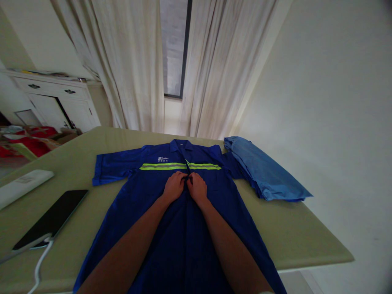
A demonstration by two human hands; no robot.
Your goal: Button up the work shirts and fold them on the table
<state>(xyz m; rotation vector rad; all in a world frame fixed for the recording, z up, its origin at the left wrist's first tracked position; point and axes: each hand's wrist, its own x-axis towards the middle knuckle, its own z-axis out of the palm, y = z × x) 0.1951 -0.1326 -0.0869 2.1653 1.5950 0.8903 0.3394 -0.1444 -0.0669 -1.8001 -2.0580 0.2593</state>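
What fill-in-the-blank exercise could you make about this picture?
1. The left hand and right hand touch a short-sleeved, collared blue ____.
2. The phone lies to the hands' ____.
3. The folded clothes lie to the hands' ____.
4. Behind the table hang pale ____.

Missing words: shirt, left, right, curtains.

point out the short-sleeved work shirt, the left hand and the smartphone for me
Short-sleeved work shirt (185,222): head view, on its dark blue front, along the centre line.
Left hand (175,186): head view, on the back of the hand.
Smartphone (54,215): head view, on the dark screen.
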